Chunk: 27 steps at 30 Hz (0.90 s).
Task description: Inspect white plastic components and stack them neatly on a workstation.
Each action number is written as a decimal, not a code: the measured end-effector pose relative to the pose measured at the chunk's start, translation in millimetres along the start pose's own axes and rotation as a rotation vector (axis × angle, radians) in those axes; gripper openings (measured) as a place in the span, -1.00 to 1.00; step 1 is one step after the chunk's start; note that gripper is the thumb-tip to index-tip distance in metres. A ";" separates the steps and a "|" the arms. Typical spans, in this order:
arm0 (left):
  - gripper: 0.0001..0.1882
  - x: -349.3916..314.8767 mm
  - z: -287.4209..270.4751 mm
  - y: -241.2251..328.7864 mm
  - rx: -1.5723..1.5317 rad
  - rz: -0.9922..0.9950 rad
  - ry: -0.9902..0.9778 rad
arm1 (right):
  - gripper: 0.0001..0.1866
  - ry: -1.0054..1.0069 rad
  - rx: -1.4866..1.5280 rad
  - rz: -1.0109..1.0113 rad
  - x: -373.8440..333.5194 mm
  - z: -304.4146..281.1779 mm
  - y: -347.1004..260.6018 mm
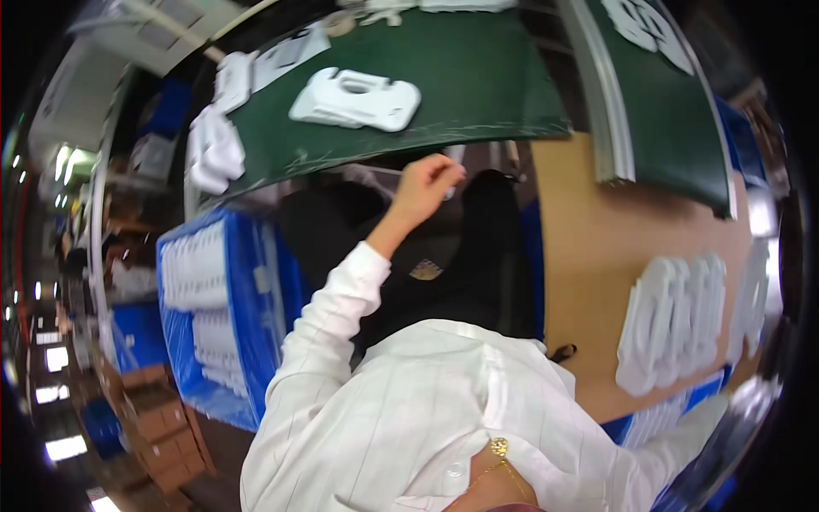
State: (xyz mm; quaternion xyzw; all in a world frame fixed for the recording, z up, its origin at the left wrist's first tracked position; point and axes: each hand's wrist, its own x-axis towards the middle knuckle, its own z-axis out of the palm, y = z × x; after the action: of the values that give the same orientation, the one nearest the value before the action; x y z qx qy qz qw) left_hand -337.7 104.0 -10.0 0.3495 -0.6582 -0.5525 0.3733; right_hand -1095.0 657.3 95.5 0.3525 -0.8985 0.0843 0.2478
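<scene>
My left hand [421, 191] is over my lap, just off the front edge of the green-topped table [478, 94]. Its fingers are curled in toward the thumb. A pale sliver shows beside the fingertips; whether they hold it I cannot tell. A white flat plastic part with an oval opening [358, 98], apparently stacked on another, lies on the table ahead of this hand. My right arm [674, 452] stretches out to the lower right, toward clear plastic and a blue bin [712, 388]; the hand itself is not visible.
Several white plastic parts [670, 324] stand in a row on a brown board [589, 256] at right. A lined blue crate [260, 316] holding stacked white parts is at left. More white parts [215, 149] sit on the table's left corner. Another green surface [657, 111] rises at far right.
</scene>
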 end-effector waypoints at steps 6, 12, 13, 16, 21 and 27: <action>-0.81 -28.2 -47.7 -22.7 0.168 -0.160 0.076 | -0.52 -0.260 0.135 0.120 -64.2 120.1 -12.2; -0.83 -20.9 -125.5 -45.6 0.423 -0.107 0.323 | -0.65 -0.200 0.753 0.191 -61.1 166.6 -71.5; -0.83 -20.0 -136.9 -41.3 0.445 -0.112 0.348 | -0.65 -0.227 0.773 0.160 -53.2 176.2 -99.9; -0.80 1.6 -156.7 -34.9 0.577 -0.041 0.461 | -0.66 -0.280 0.887 0.024 -10.5 228.5 -216.5; -0.60 25.6 -187.5 -49.7 0.980 0.151 0.538 | -0.67 -0.387 1.094 -0.245 34.8 251.7 -463.2; -0.45 27.3 -225.5 -51.4 1.157 0.033 0.519 | -0.66 -0.424 1.085 -0.416 51.3 142.2 -593.1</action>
State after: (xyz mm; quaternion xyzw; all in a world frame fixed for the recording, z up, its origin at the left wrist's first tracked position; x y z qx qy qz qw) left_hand -150.3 -32.4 -32.9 0.6071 -0.7437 0.0010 0.2799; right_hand -781.7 143.3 -15.1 0.6052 -0.6695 0.4074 -0.1394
